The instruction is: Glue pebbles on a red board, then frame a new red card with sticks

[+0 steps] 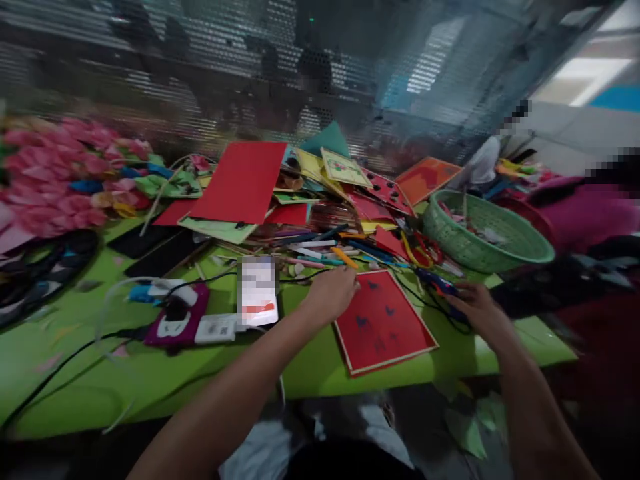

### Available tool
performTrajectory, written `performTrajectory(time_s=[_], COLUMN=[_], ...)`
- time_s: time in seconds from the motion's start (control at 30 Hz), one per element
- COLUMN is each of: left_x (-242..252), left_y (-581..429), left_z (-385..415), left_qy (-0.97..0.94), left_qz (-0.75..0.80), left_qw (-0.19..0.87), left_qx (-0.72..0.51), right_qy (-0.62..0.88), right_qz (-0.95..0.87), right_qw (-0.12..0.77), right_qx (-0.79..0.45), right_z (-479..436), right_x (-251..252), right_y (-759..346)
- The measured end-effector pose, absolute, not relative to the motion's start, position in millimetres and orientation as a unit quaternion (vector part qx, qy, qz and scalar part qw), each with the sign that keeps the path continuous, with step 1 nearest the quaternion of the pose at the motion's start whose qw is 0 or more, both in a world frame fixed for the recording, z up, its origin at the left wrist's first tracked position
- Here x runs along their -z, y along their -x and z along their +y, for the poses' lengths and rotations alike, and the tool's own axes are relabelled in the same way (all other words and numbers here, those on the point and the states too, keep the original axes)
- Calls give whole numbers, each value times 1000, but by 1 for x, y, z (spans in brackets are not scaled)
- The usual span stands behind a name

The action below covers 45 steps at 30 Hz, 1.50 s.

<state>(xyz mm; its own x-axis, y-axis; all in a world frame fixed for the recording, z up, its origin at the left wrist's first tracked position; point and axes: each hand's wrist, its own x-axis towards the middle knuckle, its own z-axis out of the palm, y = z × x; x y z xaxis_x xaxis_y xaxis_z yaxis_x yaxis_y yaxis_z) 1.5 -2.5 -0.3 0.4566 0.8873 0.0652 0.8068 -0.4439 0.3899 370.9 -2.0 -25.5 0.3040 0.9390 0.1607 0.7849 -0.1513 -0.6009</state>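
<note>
On the green table lies a red card point(383, 323) with a pale border and several dark shapes on it. My left hand point(331, 293) is closed at the card's upper left edge; whatever its fingers grip is hidden. Just beyond those fingers is an orange stick-like thing point(345, 258), perhaps a marker. To the right of the card, my right hand point(475, 305) is closed around a dark blue and orange glue gun point(439, 283), with a black cord beside it.
A phone point(258, 293) and a purple power strip point(177, 317) with cables lie left. Behind are piled cards, a large red sheet point(245, 181) and pens. A green basket point(487, 233) stands right; pink paper flowers point(60, 173) fill the far left. Another person sits at right.
</note>
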Motion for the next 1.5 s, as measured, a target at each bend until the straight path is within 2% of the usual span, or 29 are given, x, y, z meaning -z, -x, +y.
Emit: performTrajectory(time_s=[0.1,0.2,0.37,0.47,0.57,0.73,0.83,1.1,1.5], left_x=[-1,-5,-22,-26,-20,-8,-7,16,26], left_y=[-5,-7,-8,-10,-14,-20,-23,-32,-35], left_z=[-8,-12,-17,-19,-20,-16,-13,-12,-18], left_qy=[-839,-848,-902,-894,-824,-764,-751,-719,-707], left_qz=[498,474,318,151,43,3,-17,-24,-11], left_qw=[165,182,272,417,563,646,659,693,704], left_qx=[-144,-150,-105,-59,-44,5,30,44,68], right_qy=[756,631,396,298,253,244,258,345,266], right_qz=[-593,-700,-881,-925,-953,-969,-965,-935,-963], right_qw=[270,317,158,95,33,-43,-38,63,36], right_qx=[-69,-108,-206,-216,-161,-14,12,51,-21], right_z=[-5,7,41,56,58,46,46,77,74], right_x=[-3,-33,-64,-59,-42,-22,-20,-14,0], right_y=[-346,-294,-175,-115,-73,-43,-40,-14,13])
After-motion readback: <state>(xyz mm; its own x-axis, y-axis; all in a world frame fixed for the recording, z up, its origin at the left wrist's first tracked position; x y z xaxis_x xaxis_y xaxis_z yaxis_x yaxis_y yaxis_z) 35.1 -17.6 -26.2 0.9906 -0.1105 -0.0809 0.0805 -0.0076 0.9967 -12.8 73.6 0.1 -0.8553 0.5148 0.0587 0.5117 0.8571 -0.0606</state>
